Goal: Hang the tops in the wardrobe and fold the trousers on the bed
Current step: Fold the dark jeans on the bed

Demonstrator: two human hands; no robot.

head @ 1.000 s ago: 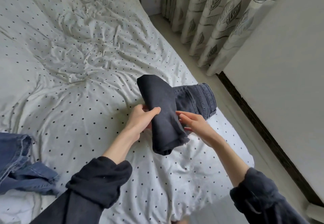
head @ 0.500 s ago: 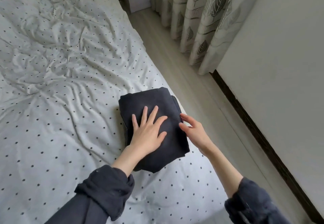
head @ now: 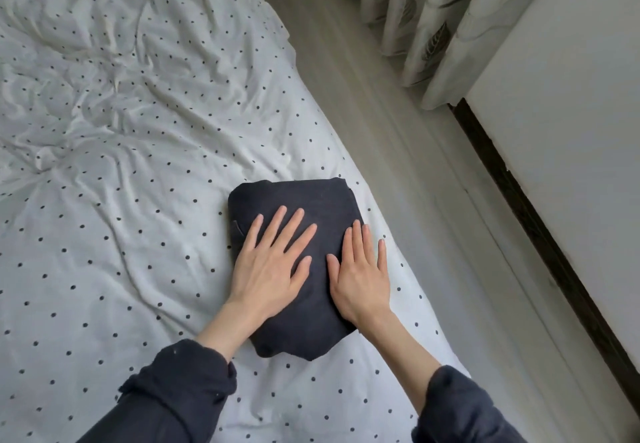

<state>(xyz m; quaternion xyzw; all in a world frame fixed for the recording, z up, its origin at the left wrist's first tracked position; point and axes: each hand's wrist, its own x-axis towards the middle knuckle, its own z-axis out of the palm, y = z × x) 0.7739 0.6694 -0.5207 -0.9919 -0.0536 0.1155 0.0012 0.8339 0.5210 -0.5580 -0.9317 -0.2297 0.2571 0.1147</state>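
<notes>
Hands, left (head: 268, 269) and right (head: 360, 276), flat, cover folded trousers (head: 311, 200).

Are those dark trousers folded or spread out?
Folded: the dark trousers form a compact bundle under the flat left hand and right hand.

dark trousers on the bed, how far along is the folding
Done: the dark trousers lie as a compact folded bundle on the dotted sheet. In hand: the left hand and right hand press flat on them. Left: no tops or wardrobe are in view, so the hanging cannot be judged.

Soft even daylight — blurred edges
</notes>
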